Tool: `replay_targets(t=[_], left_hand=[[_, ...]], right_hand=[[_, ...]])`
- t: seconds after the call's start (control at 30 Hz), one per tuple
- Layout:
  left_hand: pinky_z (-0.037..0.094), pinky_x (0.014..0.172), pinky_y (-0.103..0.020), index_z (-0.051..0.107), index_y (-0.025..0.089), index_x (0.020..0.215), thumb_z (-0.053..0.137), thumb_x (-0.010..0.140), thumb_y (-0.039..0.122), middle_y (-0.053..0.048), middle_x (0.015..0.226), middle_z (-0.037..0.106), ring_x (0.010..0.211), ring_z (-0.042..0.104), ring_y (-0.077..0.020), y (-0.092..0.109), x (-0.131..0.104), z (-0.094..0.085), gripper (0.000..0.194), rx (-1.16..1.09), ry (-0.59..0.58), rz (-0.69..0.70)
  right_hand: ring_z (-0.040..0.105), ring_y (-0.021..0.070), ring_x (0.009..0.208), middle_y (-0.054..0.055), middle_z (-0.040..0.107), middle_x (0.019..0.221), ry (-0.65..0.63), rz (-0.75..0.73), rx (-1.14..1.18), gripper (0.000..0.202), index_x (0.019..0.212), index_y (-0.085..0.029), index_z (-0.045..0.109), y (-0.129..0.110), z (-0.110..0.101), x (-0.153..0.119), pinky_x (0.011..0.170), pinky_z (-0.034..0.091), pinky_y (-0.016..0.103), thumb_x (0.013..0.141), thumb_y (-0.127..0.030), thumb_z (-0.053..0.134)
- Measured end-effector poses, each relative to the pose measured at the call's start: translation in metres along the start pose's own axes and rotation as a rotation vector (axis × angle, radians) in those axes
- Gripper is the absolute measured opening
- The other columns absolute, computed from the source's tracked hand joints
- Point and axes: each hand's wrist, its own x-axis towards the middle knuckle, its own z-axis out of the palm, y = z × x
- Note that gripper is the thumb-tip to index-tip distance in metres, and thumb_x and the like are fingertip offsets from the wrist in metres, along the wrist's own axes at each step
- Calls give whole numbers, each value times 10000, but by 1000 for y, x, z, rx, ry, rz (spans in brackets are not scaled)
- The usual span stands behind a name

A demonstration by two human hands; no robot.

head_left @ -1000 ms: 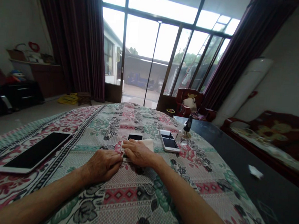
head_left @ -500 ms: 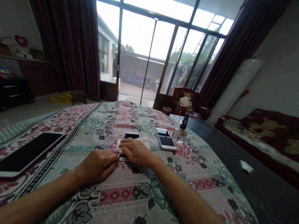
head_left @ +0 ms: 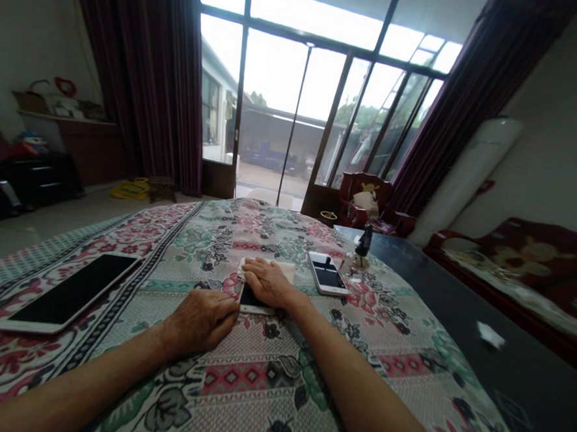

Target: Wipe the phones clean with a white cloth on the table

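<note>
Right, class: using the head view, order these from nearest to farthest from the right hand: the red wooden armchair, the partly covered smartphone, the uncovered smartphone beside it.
1. Partly covered smartphone: beneath the right hand.
2. Uncovered smartphone: to the hand's right, on the floral tablecloth.
3. Red wooden armchair: ahead and rightward, beyond the tablecloth.

Right hand (head_left: 267, 282) resting on a white wipe (head_left: 286, 271) over a phone (head_left: 250, 298), left hand (head_left: 204, 318) curled at its near left corner, another phone (head_left: 328, 274) to the right, big tablet (head_left: 71, 294) to the left, flowery tabletop (head_left: 238, 405) underneath.
</note>
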Motion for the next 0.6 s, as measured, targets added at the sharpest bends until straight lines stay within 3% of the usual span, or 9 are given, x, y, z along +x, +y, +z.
replay_targets(t=[0.27,0.6], left_hand=[[423,561,-273,577,183,739,451,865,165,-16,644,597,587,560,-156,1,0,2,179,-16,6,-21],[401,544,-248,600,178,719,479,916,274,-18,632,634,585,604,-152,-1,-1,12,250,15,75,-80]], right_hand=[[460,228,1217,61,550,1331,45,185,23,366,1168,-242,598,15,6,13,997,340,477,988,-309,286],[476,205,1215,91,575,1301,206,152,59,345,1127,-160,624,34,21,7,1077,314,379,967,-224,325]])
